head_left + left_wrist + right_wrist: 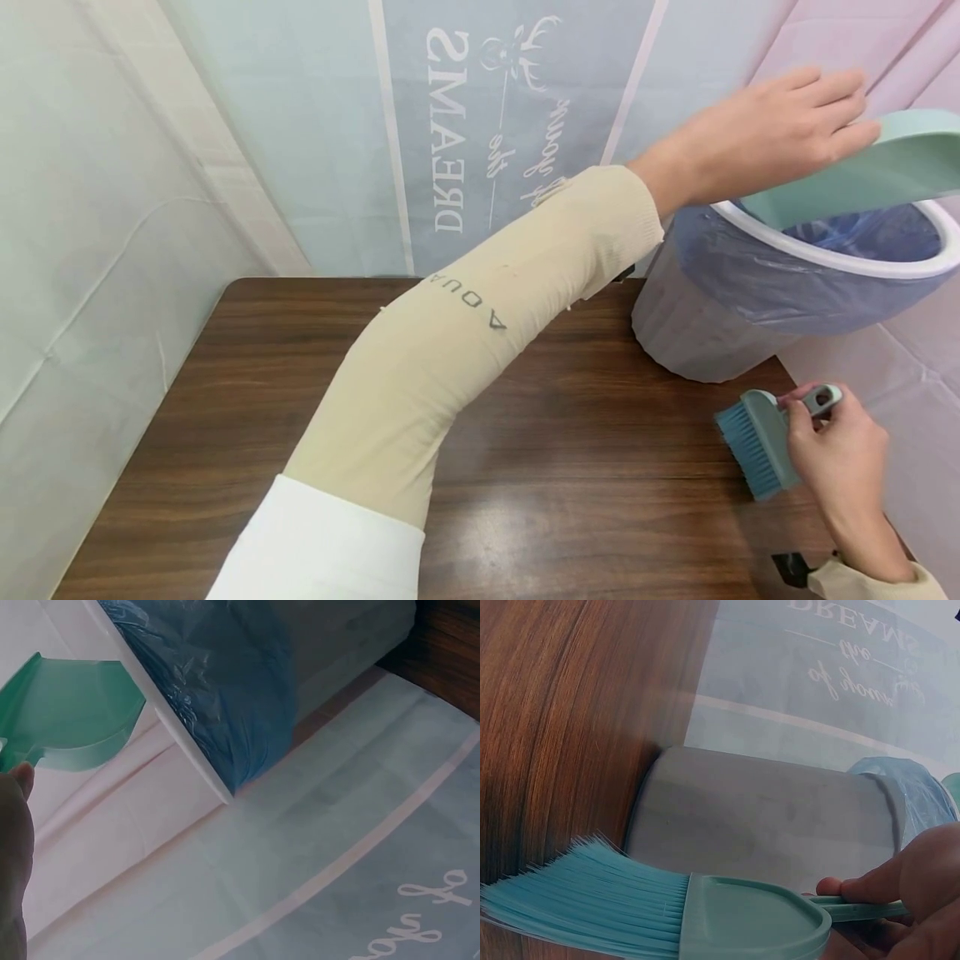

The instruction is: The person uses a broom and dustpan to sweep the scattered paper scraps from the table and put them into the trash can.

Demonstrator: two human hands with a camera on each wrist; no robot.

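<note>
My left hand (802, 125) grips a light green dustpan (862, 179) and holds it tilted over the mouth of a trash can (720, 300). In the left wrist view the dustpan (82, 712) overlaps the can's white rim, and only part of the thumb shows. Lower down at the right, my right hand (847, 458) pinches the handle of a small hand brush (765, 442) with blue-green bristles. Its bristles (592, 900) fan out close over the table in the right wrist view. The dustpan's handle is hidden behind the left fingers in the head view.
The can stands at the back right of a dark wooden table (585, 467), lined with a blue plastic bag (795, 292) folded over its outside. Behind the table hangs a printed cloth (495, 125) with lettering. My left sleeve (465, 333) stretches across the table.
</note>
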